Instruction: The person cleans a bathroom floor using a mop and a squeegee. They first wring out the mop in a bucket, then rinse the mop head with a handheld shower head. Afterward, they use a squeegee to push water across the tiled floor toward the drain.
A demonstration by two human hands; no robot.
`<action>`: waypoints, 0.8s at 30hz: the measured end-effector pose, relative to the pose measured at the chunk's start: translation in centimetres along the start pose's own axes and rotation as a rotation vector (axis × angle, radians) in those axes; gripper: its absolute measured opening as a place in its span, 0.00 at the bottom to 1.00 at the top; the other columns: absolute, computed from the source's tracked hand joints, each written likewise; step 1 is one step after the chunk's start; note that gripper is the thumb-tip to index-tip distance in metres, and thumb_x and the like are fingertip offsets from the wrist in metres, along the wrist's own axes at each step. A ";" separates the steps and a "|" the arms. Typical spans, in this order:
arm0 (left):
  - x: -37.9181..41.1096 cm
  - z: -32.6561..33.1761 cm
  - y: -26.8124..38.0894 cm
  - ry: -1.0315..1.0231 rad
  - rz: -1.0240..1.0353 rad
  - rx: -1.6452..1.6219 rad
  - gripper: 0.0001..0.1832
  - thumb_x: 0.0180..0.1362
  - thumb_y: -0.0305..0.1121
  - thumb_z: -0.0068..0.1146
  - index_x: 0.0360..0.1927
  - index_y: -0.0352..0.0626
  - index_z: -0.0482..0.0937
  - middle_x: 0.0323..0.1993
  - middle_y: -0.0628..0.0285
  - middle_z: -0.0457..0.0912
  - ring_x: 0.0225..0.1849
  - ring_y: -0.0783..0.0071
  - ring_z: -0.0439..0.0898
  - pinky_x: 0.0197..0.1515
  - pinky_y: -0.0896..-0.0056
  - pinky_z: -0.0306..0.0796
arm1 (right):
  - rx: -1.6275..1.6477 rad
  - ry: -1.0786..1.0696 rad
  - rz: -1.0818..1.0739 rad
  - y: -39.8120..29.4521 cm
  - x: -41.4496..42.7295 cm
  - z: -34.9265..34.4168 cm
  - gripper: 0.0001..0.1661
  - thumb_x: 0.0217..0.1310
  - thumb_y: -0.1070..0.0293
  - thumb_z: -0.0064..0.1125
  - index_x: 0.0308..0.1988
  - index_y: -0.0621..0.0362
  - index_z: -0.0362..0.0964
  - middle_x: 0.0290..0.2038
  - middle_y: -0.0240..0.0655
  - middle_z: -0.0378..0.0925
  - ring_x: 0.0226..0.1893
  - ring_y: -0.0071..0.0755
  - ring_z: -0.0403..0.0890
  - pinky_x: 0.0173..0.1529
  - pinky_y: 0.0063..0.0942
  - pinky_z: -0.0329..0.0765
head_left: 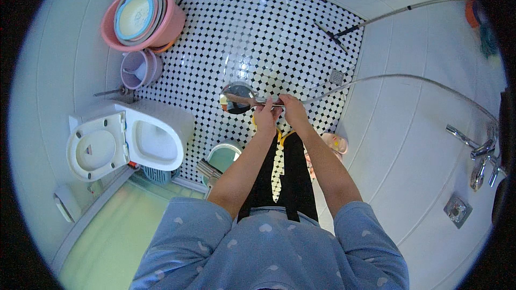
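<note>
Both my hands are around the handle of a chrome shower head (pixel 238 97), whose round shiny face lies to their left. My left hand (pixel 267 117) grips the handle close to that face. At the hose end, my right hand (pixel 293 109) has its fingers on the same handle, nearly touching my left. A metal shower hose (pixel 397 75) runs from there in an arc to the chrome wall mixer (pixel 481 149) at the right. The shower head hides part of the tiled floor behind it.
A toilet (pixel 159 145) with raised lid stands at the left, below a lilac bucket (pixel 135 70) and pink basin (pixel 175 22) of stacked bowls. A squeegee (pixel 334 37) and floor drain (pixel 336 77) are at upper right. A pale green bucket (pixel 224 157) stands near my legs, slippers (pixel 336 143) at right.
</note>
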State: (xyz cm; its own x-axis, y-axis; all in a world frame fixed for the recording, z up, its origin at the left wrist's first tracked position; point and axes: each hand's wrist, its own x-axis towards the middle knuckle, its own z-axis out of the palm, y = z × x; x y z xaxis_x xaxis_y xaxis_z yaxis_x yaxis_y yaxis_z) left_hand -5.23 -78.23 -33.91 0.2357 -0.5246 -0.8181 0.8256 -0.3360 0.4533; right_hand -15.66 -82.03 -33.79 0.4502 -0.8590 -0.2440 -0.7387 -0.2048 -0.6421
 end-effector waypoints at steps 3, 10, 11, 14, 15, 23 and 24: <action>-1.8 -0.7 0.2 0.113 0.049 -0.118 0.08 0.58 0.34 0.50 0.35 0.42 0.66 0.29 0.64 0.74 0.25 0.78 0.75 0.26 0.82 0.72 | -0.012 -0.049 -0.119 -0.5 0.3 1.1 0.11 0.45 0.78 0.49 0.35 0.59 0.66 0.33 0.42 0.71 0.39 0.47 0.72 0.43 0.37 0.69; -2.9 -4.3 1.5 0.275 0.196 -0.365 0.14 0.59 0.38 0.48 0.43 0.45 0.62 0.38 0.62 0.72 0.38 0.67 0.77 0.36 0.71 0.76 | -0.096 -0.174 -0.332 -5.1 1.9 3.2 0.14 0.44 0.74 0.51 0.37 0.57 0.67 0.35 0.38 0.72 0.41 0.42 0.72 0.48 0.33 0.68; -2.8 -4.6 1.9 0.258 0.228 -0.380 0.14 0.59 0.38 0.47 0.44 0.45 0.61 0.39 0.62 0.72 0.39 0.66 0.76 0.38 0.70 0.76 | -0.102 -0.157 -0.369 -5.6 2.3 3.6 0.14 0.44 0.74 0.51 0.37 0.57 0.67 0.36 0.37 0.72 0.42 0.42 0.71 0.49 0.34 0.68; -2.4 -5.6 3.4 0.176 0.313 -0.438 0.15 0.60 0.39 0.46 0.46 0.47 0.59 0.41 0.62 0.70 0.43 0.66 0.74 0.44 0.66 0.73 | -0.145 -0.189 -0.391 -7.5 3.5 4.2 0.17 0.45 0.73 0.50 0.41 0.56 0.67 0.39 0.36 0.71 0.45 0.41 0.69 0.50 0.33 0.67; -2.3 -5.5 4.1 0.174 0.331 -0.453 0.15 0.60 0.39 0.46 0.46 0.47 0.59 0.41 0.62 0.70 0.42 0.66 0.74 0.43 0.67 0.73 | -0.150 -0.147 -0.422 -8.0 3.9 4.5 0.17 0.45 0.73 0.50 0.40 0.57 0.67 0.39 0.37 0.71 0.45 0.41 0.69 0.50 0.33 0.67; -0.3 -5.4 7.3 0.125 0.358 -0.462 0.14 0.62 0.37 0.42 0.47 0.46 0.58 0.40 0.59 0.71 0.39 0.67 0.76 0.40 0.68 0.75 | -0.205 -0.047 -0.450 -10.2 6.4 4.5 0.15 0.47 0.73 0.50 0.40 0.57 0.67 0.38 0.37 0.71 0.44 0.40 0.69 0.54 0.36 0.63; -0.3 -5.3 7.3 0.118 0.357 -0.453 0.13 0.62 0.38 0.41 0.46 0.45 0.58 0.38 0.60 0.71 0.37 0.67 0.76 0.39 0.68 0.75 | -0.200 -0.053 -0.450 -10.3 6.4 4.1 0.15 0.48 0.72 0.50 0.40 0.57 0.67 0.37 0.36 0.71 0.44 0.40 0.70 0.56 0.37 0.62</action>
State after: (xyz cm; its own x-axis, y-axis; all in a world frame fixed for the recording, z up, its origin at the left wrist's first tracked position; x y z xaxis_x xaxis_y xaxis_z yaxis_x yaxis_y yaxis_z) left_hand 3.46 -76.37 -32.25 0.5734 -0.4443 -0.6883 0.8153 0.2267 0.5328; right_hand -3.15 -83.52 -31.70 0.7677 -0.6407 -0.0147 -0.5447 -0.6403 -0.5416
